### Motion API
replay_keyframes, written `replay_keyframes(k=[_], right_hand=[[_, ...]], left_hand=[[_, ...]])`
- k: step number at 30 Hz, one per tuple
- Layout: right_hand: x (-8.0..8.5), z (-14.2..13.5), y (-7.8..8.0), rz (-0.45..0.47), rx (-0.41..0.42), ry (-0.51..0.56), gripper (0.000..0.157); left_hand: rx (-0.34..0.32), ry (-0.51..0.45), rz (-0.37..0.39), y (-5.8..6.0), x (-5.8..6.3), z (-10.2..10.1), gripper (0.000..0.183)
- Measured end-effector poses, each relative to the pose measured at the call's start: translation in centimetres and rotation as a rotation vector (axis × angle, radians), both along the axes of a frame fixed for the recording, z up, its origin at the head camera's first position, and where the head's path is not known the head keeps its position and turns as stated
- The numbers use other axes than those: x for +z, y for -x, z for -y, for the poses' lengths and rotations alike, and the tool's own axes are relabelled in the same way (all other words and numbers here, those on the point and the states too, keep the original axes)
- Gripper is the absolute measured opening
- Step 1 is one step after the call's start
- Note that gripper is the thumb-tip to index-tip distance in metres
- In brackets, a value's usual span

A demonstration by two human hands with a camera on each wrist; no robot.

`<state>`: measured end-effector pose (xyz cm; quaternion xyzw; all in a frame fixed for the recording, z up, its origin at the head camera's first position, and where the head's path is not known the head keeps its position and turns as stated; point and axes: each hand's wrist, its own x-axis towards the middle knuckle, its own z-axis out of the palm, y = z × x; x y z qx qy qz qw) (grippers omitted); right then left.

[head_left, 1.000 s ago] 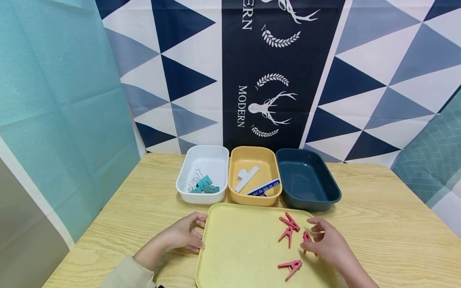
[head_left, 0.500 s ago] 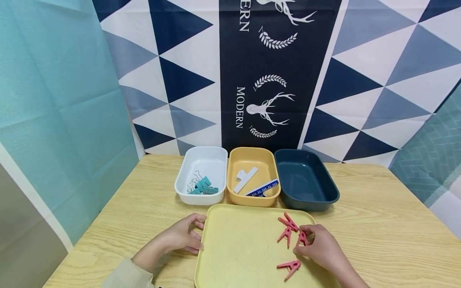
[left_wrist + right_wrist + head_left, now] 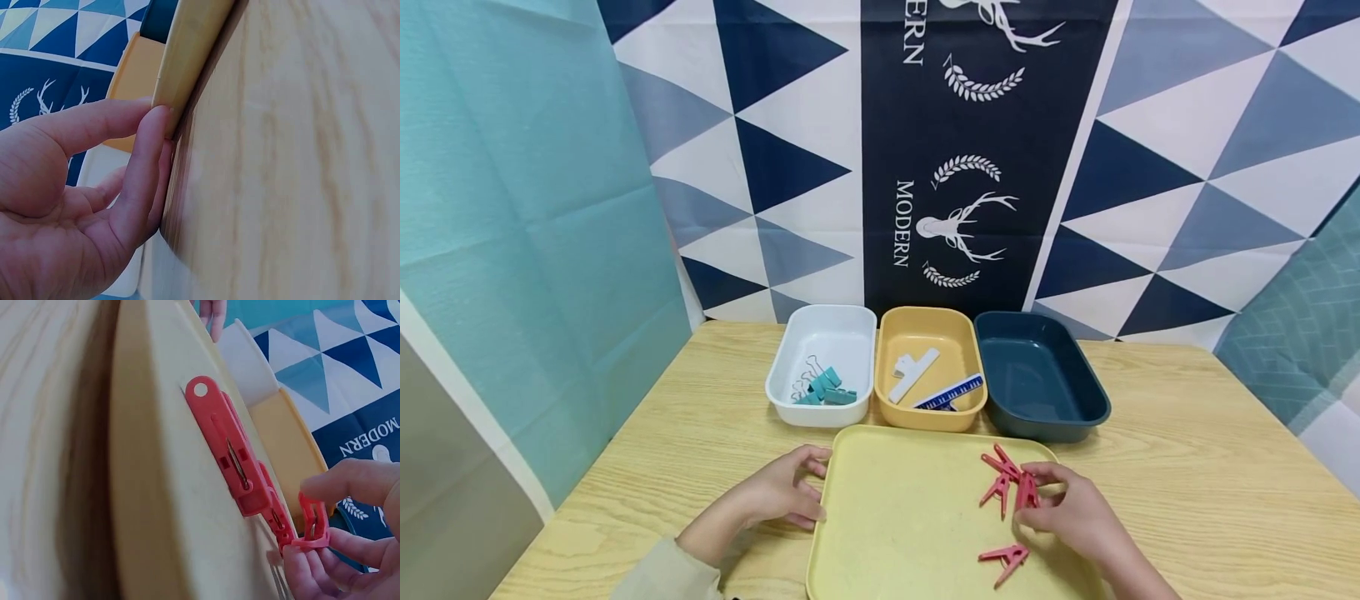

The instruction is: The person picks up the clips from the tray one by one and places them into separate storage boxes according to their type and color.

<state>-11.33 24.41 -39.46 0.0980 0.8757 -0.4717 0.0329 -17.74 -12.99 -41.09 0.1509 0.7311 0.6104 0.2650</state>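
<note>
My right hand pinches a red clothespin between thumb and fingers over the right side of the yellow tray. In the right wrist view this clothespin stands upright between the fingertips. Two more red clothespins lie just left of it, one against the other. Nearer the front of the tray is another single clothespin. My left hand is at the tray's left edge, its thumb and fingertips touching the rim from outside, as the left wrist view also shows.
Behind the tray stand three bins side by side. The white bin has teal binder clips, the orange bin a white clip and a blue clip. The dark blue bin is at the right, on the wooden table.
My right hand has moved left from the tray's right edge, bringing the clothespin beside the two others and turning it upright. The left hand has stayed at the tray's edge.
</note>
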Motion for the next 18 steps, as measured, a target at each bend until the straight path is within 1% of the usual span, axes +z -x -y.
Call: replay_keyframes(k=[3, 6, 15, 18], right_hand=[[0.1, -0.2, -0.1, 0.001, -0.013, 0.089, 0.067], [0.1, -0.3, 0.0, 0.0, -0.021, 0.154, 0.068], [0.9, -0.6, 0.2, -0.03, -0.041, 0.268, 0.068], [1.2, -0.8, 0.4, -0.031, -0.046, 0.274, 0.069]], left_hand=[[-0.004, -0.005, 0.001, 0.0, 0.1, 0.0, 0.079], [-0.004, -0.009, 0.002, 0.0, 0.2, 0.0, 0.079], [0.005, -0.011, -0.004, -0.1, 0.2, 0.0, 0.079], [0.006, -0.012, -0.004, -0.1, 0.2, 0.0, 0.079]])
